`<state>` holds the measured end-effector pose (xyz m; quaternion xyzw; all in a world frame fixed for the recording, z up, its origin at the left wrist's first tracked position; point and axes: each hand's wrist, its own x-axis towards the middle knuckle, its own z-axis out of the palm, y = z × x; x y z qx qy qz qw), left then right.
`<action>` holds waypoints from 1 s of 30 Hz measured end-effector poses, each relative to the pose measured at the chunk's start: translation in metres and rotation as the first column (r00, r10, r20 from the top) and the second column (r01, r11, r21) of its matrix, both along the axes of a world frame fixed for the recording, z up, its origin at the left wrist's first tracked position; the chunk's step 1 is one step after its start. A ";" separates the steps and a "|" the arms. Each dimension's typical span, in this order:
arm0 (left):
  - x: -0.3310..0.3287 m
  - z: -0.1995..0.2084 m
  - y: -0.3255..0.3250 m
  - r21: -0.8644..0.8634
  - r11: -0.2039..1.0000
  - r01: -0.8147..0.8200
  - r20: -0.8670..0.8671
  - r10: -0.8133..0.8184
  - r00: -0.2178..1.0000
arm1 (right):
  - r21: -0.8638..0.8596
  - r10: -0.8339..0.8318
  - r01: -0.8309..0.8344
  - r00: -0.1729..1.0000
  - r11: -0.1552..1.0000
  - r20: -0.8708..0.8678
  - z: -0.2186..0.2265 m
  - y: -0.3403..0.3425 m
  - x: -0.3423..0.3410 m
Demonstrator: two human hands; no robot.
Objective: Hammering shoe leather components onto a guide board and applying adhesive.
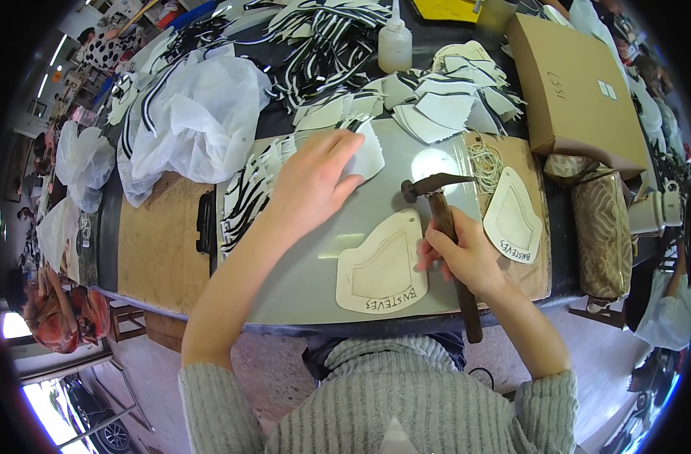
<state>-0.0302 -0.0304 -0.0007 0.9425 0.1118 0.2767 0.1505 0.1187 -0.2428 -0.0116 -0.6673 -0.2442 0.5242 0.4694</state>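
My right hand (466, 253) is closed round the wooden handle of a hammer (440, 208), whose dark metal head points up and away from me. Just left of it, a cream pattern template (375, 265) with a curved outline and handwritten marks lies on the grey work board (300, 280). My left hand (315, 178) reaches over the board's far left part, fingers stretched and thumb apart. Beside its fingertips is a white cut piece (368, 153) with a toothed edge; whether they touch it I cannot tell. Black-and-white strip pieces (248, 193) fan out left of that hand.
A second template (513, 219) and a coil of cord (484, 163) lie at right. Beyond stand a cardboard box (576, 91), a patterned pouch (601, 234) and a squeeze bottle (394, 45). Piled white pieces (436, 106) and a plastic bag (198, 113) cover the back.
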 end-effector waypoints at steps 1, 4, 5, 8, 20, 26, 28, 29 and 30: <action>0.005 -0.001 0.005 0.001 1.000 0.004 0.000 -0.004 1.000 | 0.001 -0.004 0.004 1.000 1.000 0.000 0.000 0.000 0.001; 0.013 0.002 0.011 0.012 0.999 0.032 -0.269 -0.028 0.963 | 0.005 0.025 -0.025 0.999 1.000 -0.029 -0.002 -0.001 0.004; 0.015 0.006 0.010 0.040 0.999 0.021 -0.379 -0.004 0.925 | -0.006 0.033 -0.033 0.999 0.999 -0.032 -0.001 0.000 0.005; 0.025 0.021 0.012 0.036 0.999 0.030 -0.562 -0.005 0.827 | -0.026 0.042 -0.044 0.998 0.999 -0.048 0.001 0.002 0.008; 0.020 0.018 0.011 0.095 0.992 0.079 -0.592 -0.008 0.806 | 0.021 0.046 -0.045 0.997 0.999 -0.056 -0.002 0.002 0.005; 0.012 0.034 0.022 -0.190 0.981 0.034 -0.531 -0.132 0.837 | -0.015 0.041 -0.041 0.998 0.999 -0.047 -0.002 0.002 0.008; 0.013 0.032 0.020 -0.218 0.976 -0.003 -0.536 -0.117 0.836 | -0.022 0.049 -0.050 0.998 0.999 -0.044 -0.001 0.003 0.008; 0.015 0.026 0.017 -0.125 0.991 -0.045 -0.519 -0.027 0.854 | -0.021 0.043 -0.045 0.996 0.999 -0.074 0.000 0.004 0.008; 0.018 0.021 0.014 -0.035 0.996 -0.088 -0.493 0.059 0.868 | -0.023 0.035 -0.037 0.994 0.999 -0.104 0.001 0.004 0.008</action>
